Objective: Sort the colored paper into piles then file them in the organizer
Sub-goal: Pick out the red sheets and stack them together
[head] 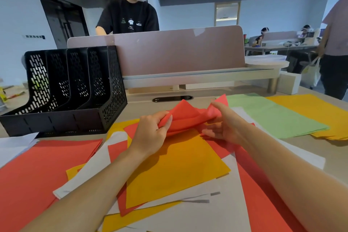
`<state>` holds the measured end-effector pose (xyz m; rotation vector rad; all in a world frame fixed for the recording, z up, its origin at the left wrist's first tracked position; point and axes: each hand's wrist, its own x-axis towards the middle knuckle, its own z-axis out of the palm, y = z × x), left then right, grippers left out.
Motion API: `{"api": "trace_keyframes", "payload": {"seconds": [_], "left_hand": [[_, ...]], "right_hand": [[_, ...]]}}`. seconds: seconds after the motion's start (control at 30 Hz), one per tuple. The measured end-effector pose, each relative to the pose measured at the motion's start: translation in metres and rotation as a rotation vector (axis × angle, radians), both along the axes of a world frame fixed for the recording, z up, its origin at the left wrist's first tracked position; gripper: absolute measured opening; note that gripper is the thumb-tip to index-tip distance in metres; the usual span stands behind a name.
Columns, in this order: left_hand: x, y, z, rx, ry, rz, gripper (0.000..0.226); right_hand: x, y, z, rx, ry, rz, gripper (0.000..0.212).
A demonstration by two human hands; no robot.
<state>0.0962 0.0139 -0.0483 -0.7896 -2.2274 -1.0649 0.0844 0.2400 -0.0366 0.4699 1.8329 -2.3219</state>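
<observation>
Red sheets (188,117), a thin bunch, buckle upward betw. two hands, lifted just off the unsorted paper. L hand (152,132) grips their near-left edge, fingers curled over the top. R hand (226,126) is at the opposite edge, index finger laid along the paper, other fingers loose. Can't tell whether it pinches the bunch or only steadies it.

Directly under both hands an orange sheet (175,167) tops a mixed heap (216,213) of red, white & orange paper on the counter (139,105). Left of the L hand, nearer the person, is a red pile (41,165), w/ a white pile (13,147) at its far-left edge. Right of the R hand is a green pile (273,117), overlapping an orange pile (316,111) further right. Beyond the L hand, to its left, stands a black mesh organizer (66,88), no paper visible in its slots.

Step in hand, prob.: sorting, w/ reds being gathered; filing not begun. Next move likely calls for carrying the bunch left to the red pile & squaring edges. Sheets look floppy, so support from both hands would help.
</observation>
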Motion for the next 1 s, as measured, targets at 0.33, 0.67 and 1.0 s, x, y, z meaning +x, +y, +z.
{"api": "trace_keyframes", "payload": {"seconds": [0.33, 0.67, 1.0], "left_hand": [[-0.01, -0.003, 0.007, 0.205, 0.088, 0.194, 0.022], [-0.042, -0.036, -0.01, -0.161, 0.351, 0.005, 0.041], [-0.047, -0.039, -0.026, -0.467, -0.27, -0.245, 0.07]], "right_hand": [[-0.009, -0.001, -0.012, -0.001, 0.014, -0.021, 0.009], [-0.014, -0.004, -0.008, 0.085, 0.03, -0.056, 0.028], [-0.023, -0.007, -0.009, -0.098, 0.018, -0.027, 0.022]]}}
